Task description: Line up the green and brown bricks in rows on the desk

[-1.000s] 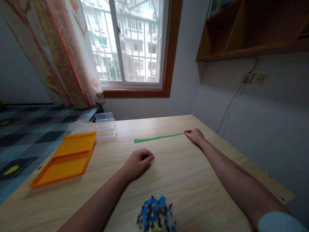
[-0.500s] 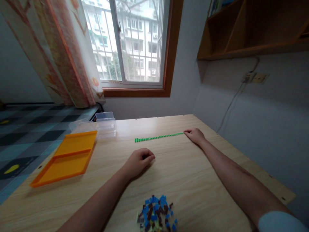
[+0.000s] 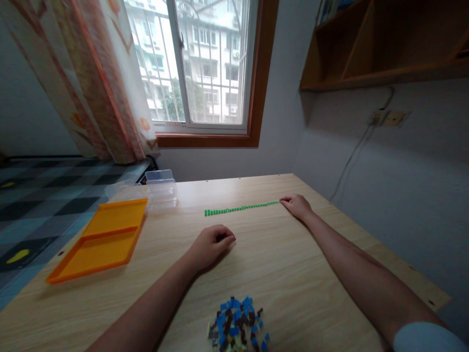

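A long thin row of small green bricks (image 3: 240,209) runs across the far part of the wooden table (image 3: 293,274). My right hand (image 3: 296,205) rests at the row's right end, fingers curled and touching the last green piece. My left hand (image 3: 210,245) lies on the table in a loose fist, a short way in front of the row's left part; nothing shows in it. A heap of small blue, brown and pale bricks (image 3: 236,323) sits near the table's front edge between my forearms.
An orange lid or tray (image 3: 100,238) lies at the left of the table. Behind it stands a clear plastic box (image 3: 160,189) with its clear lid beside it. A wall with a cable runs along the right; a window is behind.
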Available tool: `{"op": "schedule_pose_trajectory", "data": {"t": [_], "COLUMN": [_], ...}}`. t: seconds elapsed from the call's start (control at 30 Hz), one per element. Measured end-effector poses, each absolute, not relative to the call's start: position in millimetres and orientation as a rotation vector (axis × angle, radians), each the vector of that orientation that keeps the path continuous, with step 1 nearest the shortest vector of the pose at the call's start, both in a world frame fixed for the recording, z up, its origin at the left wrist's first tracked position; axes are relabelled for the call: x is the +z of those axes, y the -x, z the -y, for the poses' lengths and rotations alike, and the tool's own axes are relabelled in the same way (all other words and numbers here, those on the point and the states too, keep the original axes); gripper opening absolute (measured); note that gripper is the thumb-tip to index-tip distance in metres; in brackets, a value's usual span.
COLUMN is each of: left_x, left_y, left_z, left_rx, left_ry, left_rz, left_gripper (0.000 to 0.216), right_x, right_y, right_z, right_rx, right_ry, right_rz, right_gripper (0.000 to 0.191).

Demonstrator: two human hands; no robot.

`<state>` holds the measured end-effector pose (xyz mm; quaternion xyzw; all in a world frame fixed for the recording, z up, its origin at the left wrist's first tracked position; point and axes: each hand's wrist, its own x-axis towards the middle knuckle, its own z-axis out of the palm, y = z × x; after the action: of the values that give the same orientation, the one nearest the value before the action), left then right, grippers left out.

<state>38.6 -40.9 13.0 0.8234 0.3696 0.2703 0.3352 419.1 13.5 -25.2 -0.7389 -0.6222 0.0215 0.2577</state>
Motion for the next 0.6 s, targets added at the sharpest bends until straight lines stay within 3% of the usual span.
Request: {"op": "schedule_pose_trajectory", "data": {"t": [0.27, 0.6], "left_x": [11.0, 10.9], "left_y": [-38.7, -38.5], "left_z": [39.9, 38.7], "left_rx": [0.707, 0.724], "left_ry": [-2.148, -2.102], "left_rz": [-0.971, -0.970], "left_gripper": [0.025, 0.026], "right_x": [-28.6, -28.3], "right_y": [-421.4, -427.9], "right_z": [-13.2, -11.6], "right_rx": [0.093, 0.292], "right_ry": [1.897, 1.624], "right_rz": [1.590, 1.293], "right_gripper": [0.027, 0.053]}}
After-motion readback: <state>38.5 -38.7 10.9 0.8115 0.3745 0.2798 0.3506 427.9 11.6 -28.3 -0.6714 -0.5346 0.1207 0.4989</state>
